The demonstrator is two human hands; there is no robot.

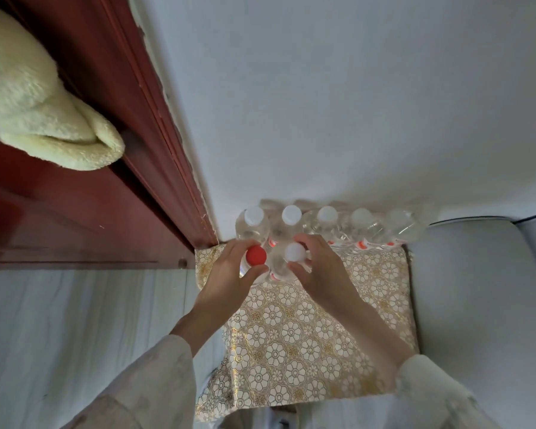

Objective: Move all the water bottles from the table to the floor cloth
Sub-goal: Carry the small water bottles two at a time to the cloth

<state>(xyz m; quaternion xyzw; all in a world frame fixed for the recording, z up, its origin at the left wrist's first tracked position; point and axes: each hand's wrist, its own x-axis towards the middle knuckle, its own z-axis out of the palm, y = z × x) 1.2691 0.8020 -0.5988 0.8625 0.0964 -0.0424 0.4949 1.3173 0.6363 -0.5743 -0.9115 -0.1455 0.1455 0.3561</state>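
A small table covered with a gold floral cloth [307, 329] stands against the wall. Several clear water bottles with white caps [327, 224] line its far edge. In front of that row, my left hand [229, 277] grips a red-capped bottle [256, 254] around its neck. Right beside it, my right hand [319, 267] holds a white-capped bottle [295, 252] the same way. Both bottles stand upright and touch each other. No floor cloth is in view.
A dark red wooden door frame [155, 125] rises at the left, with a pale green towel [34, 103] hanging over it. A grey cushion or seat [477, 289] borders the table on the right. Pale flooring [75, 329] lies to the left.
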